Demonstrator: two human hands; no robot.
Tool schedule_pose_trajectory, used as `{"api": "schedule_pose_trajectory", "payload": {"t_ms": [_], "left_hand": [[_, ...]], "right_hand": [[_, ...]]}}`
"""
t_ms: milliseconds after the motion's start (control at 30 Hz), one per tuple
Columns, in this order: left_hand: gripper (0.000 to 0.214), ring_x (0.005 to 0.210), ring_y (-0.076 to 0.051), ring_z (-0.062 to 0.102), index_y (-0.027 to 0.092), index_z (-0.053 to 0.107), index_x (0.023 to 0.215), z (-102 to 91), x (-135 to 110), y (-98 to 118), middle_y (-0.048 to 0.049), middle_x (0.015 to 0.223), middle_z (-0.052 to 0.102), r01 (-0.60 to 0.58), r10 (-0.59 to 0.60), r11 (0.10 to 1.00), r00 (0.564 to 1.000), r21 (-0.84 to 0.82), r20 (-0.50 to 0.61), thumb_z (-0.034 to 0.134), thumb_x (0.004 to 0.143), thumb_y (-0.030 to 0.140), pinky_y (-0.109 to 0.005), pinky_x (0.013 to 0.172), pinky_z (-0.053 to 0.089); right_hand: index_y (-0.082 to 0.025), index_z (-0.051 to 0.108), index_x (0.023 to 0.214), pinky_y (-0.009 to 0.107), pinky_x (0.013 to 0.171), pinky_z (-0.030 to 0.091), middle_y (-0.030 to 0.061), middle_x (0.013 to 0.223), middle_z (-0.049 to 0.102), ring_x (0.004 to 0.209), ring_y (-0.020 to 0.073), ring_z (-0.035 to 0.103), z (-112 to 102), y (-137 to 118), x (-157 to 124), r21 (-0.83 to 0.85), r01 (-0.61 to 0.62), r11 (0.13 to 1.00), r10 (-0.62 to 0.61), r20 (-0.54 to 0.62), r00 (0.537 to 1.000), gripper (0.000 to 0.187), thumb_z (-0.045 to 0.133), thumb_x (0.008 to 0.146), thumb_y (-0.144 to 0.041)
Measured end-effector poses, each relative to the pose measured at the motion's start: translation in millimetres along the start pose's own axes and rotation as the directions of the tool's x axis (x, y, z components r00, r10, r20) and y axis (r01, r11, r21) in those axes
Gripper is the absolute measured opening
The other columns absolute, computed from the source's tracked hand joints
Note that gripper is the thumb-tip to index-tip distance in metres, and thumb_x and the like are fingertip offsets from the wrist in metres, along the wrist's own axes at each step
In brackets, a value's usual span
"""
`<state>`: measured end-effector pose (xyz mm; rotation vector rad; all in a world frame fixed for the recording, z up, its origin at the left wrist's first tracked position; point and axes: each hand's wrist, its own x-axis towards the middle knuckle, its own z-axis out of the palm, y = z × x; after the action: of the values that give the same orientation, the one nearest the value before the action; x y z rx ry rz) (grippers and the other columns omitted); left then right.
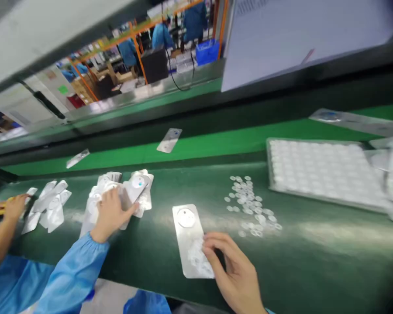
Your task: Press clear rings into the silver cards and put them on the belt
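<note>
Right hand (231,266) is rested, fingers loose, on the near end of the flat silvery rectangular plastic card (187,229), laid lengthwise away on the dark green bench (314,261); the white card heap (139,187) is gripped by the left hand (109,214).

Quick count from what I can make out: one foil card (190,240) lying flat on its own, two messy heaps of the same cards (middle heap (136,187), left heap (49,207)), two clear strays (169,140) on the green belt (216,146), one tray (270,165) of white discs (314,170), and loose discs (249,205) way too many to count.
</note>
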<state>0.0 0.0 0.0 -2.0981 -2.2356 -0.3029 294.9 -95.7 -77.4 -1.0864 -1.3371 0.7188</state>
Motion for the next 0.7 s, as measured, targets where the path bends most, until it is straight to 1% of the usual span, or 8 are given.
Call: {"api": "schedule_pose_trajectory", "payload": {"t_ms": [67, 100, 167, 267, 400, 533, 600, 700], "left_hand": [[0.069, 0.137, -0.046, 0.048, 0.013, 0.057, 0.137, 2.4, -19, 23, -0.0249, 0.144, 0.055, -0.052, 0.031, 0.989, 0.988, -0.14, -0.15, 0.072, 0.083, 0.053, -0.067, 0.109, 0.038], [0.061, 0.132, -0.041, 0.054, 0.016, 0.061, 0.134, 2.3, -30, 37, -0.0211, 0.139, 0.061, -0.089, 0.055, 0.953, 0.991, -0.29, -0.124, 0.071, 0.086, 0.051, -0.061, 0.109, 0.041], [0.042, 0.105, -0.031, 0.07, 0.019, 0.072, 0.121, 1.1, -55, 70, -0.0141, 0.114, 0.076, -0.025, 0.135, 0.772, 0.983, -0.635, 0.126, 0.068, 0.091, 0.047, -0.046, 0.096, 0.055], [0.037, 0.082, -0.025, 0.075, 0.017, 0.081, 0.108, 1.7, -88, 114, -0.0113, 0.094, 0.081, 0.322, 0.274, 0.437, 0.842, -0.84, 0.465, 0.072, 0.09, 0.047, -0.036, 0.076, 0.061], [0.03, 0.084, -0.026, 0.077, 0.017, 0.085, 0.099, 9.3, -107, 137, -0.0109, 0.092, 0.082, 0.481, 0.361, 0.185, 0.778, -0.857, 0.514, 0.078, 0.087, 0.043, -0.035, 0.078, 0.062], [0.017, 0.079, -0.024, 0.076, 0.022, 0.086, 0.089, 16.7, -111, 129, -0.0085, 0.087, 0.082, 0.391, 0.307, 0.177, 0.85, -0.903, 0.428, 0.082, 0.084, 0.038, -0.034, 0.075, 0.061], [0.015, 0.074, -0.023, 0.073, 0.025, 0.086, 0.089, 18.1, -112, 125, -0.0079, 0.085, 0.081, 0.305, 0.284, 0.245, 0.885, -0.92, 0.369, 0.081, 0.084, 0.038, -0.033, 0.067, 0.059], [0.016, 0.073, -0.023, 0.071, 0.027, 0.086, 0.093, 17.5, -114, 122, -0.0084, 0.087, 0.081, 0.232, 0.314, 0.313, 0.89, -0.921, 0.331, 0.078, 0.088, 0.038, -0.035, 0.063, 0.057]], "right_hand": [[-0.023, 0.072, 0.09, 0.026, 0.072, 0.059, 0.0062, 0.092, 0.069, 0.082, 0.018, 0.07, -2, -5, 5, -0.006, 0.058, 0.998, -0.058, 0.007, 0.998, 0.015, 0.064, 0.095, -0.011], [-0.023, 0.073, 0.091, 0.027, 0.07, 0.059, 0.006, 0.093, 0.068, 0.081, 0.0174, 0.07, -4, -7, 7, -0.023, 0.098, 0.995, -0.098, 0.002, 0.995, 0.018, 0.063, 0.094, -0.008], [-0.024, 0.076, 0.095, 0.027, 0.067, 0.059, 0.0063, 0.096, 0.068, 0.08, 0.0165, 0.069, -8, -8, 10, -0.076, 0.204, 0.976, -0.205, -0.006, 0.979, 0.028, 0.061, 0.092, -0.001], [-0.025, 0.079, 0.104, 0.029, 0.066, 0.06, 0.0074, 0.1, 0.068, 0.08, 0.0165, 0.067, -20, -8, 11, -0.152, 0.38, 0.912, -0.38, 0.028, 0.924, 0.038, 0.06, 0.089, 0.005], [-0.026, 0.08, 0.111, 0.031, 0.064, 0.058, 0.0084, 0.098, 0.07, 0.08, 0.0182, 0.068, -35, -13, 6, -0.171, 0.483, 0.859, -0.474, 0.093, 0.876, 0.039, 0.064, 0.089, 0.003], [-0.028, 0.08, 0.108, 0.031, 0.069, 0.061, 0.0063, 0.095, 0.076, 0.08, 0.019, 0.072, -34, -23, -5, -0.043, 0.152, 0.987, -0.147, 0.11, 0.983, 0.031, 0.066, 0.093, -0.006], [-0.025, 0.081, 0.1, 0.03, 0.067, 0.06, 0.0057, 0.088, 0.077, 0.078, 0.0195, 0.073, -28, -27, -10, 0.028, -0.054, 0.998, 0.05, 0.134, 0.99, 0.019, 0.068, 0.094, -0.013], [-0.023, 0.08, 0.091, 0.029, 0.065, 0.058, 0.0056, 0.081, 0.075, 0.076, 0.0201, 0.071, -21, -30, -18, 0.057, -0.195, 0.979, 0.184, 0.158, 0.97, 0.013, 0.068, 0.096, -0.022]]}}
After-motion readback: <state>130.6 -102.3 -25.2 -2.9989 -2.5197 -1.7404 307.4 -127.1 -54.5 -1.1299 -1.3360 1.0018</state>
